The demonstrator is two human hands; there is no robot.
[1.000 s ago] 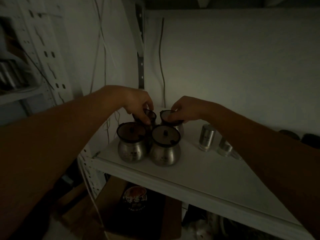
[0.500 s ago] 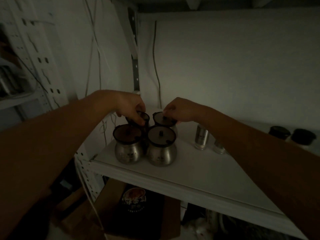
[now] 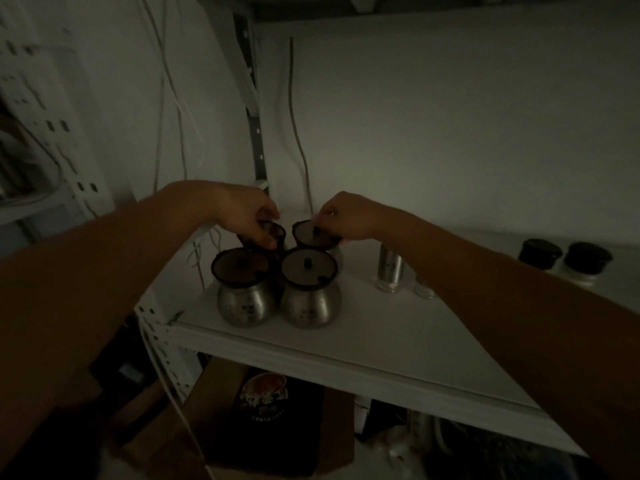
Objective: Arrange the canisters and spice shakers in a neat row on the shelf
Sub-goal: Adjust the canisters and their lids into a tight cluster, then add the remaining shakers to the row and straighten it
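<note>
While the room lay dim, four round-bellied steel canisters with dark lids stood clustered in a square at the left end of the white shelf [image 3: 398, 327]; the left hand [image 3: 242, 213] was closed over the lid of the back-left canister [image 3: 275, 232], fingers curled down around its rim; the right hand [image 3: 346, 216] pinched the rim of the back-right canister [image 3: 313, 235], thumb at the near edge; the front-left canister [image 3: 242, 289] and the front-right canister [image 3: 309, 289] stood touching, untouched by either hand; just right of the cluster stood a slim cylindrical metal shaker [image 3: 390, 268], with a small clear shaker [image 3: 424, 289] beside it, partly hidden by the right forearm; well apart, two black-capped jars [image 3: 562, 259] stood side by side at the far right; below the shelf sat a brown cardboard box [image 3: 270, 424].
</note>
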